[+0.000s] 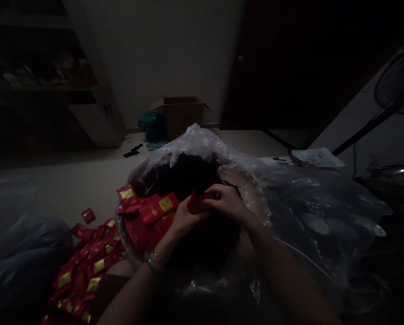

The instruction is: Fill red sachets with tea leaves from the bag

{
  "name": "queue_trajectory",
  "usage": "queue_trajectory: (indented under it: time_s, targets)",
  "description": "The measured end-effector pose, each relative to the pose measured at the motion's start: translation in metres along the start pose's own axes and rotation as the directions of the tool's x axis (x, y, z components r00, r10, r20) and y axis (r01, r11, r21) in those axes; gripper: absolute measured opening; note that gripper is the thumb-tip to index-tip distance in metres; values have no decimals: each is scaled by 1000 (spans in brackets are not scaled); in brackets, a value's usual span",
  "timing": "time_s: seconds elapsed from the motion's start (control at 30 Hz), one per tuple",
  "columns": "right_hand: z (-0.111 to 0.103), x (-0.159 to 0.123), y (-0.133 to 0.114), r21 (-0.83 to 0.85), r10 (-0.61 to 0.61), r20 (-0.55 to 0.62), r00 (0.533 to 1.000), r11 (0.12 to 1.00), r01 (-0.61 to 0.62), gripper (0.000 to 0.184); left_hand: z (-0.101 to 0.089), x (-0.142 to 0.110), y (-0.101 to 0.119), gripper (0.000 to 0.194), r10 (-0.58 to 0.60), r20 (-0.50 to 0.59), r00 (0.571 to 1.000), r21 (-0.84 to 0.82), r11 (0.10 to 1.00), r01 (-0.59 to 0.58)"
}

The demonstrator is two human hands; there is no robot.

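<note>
My left hand (185, 219) is closed round a small red packet (198, 204) held over a heap of dark loose tea leaves (185, 174). My right hand (226, 201) pinches the same packet at its top edge from the right. The leaves lie in a big clear plastic bag (202, 142) that lines a round basin. A jade-coloured bangle sits on my left wrist. Several red packets with gold labels (154, 208) rest on the basin's left rim, just beside my left hand.
More red packets (86, 262) are strewn over the floor at the lower left. A cardboard box (181, 113) and a green bundle (152, 126) stand by the far wall. Shelving (53, 81) is at the left, a fan (396, 85) at the right, crumpled plastic (324, 203) beside the basin.
</note>
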State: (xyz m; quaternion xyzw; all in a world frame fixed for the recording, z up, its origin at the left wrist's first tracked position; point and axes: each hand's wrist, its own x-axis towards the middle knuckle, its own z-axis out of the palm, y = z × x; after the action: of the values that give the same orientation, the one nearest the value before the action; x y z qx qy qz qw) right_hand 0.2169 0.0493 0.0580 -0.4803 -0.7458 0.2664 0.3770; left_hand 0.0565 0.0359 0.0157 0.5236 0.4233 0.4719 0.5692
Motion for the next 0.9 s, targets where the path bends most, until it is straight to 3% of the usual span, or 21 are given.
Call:
queue_trajectory:
  time_s: [0.07,0.17,0.33,0.43,0.57,0.67,0.77,0.9]
  targets:
    - [1,0,1,29,29,10,1000,999,-30,4,0,0,3,45,24,-29,999,-1,1000,-24]
    - [0,0,2,47,30,7,1000,998,-30,6,0,0,6,33,46,-90,995,-35,998,-49]
    - [-3,2,1,92,64,68,996,993,-71,7,-3,0,6,36,-53,-146,988,-122,992,35]
    - [-2,3,1,131,128,77,989,982,-138,11,-5,0,5,40,-138,-121,983,-190,975,114]
    - [1,3,2,157,137,57,989,977,-144,13,-5,0,4,41,-147,-85,985,-242,963,123]
    - [4,2,2,159,132,42,990,978,-137,15,-2,-2,3,47,-195,29,980,-264,944,196]
    - [4,5,7,150,186,89,978,969,-198,22,3,-3,0,53,-290,125,949,-251,916,313]
    - [-2,11,39,-57,258,45,965,965,-255,31,4,-1,-4,55,-326,57,944,-319,890,327]
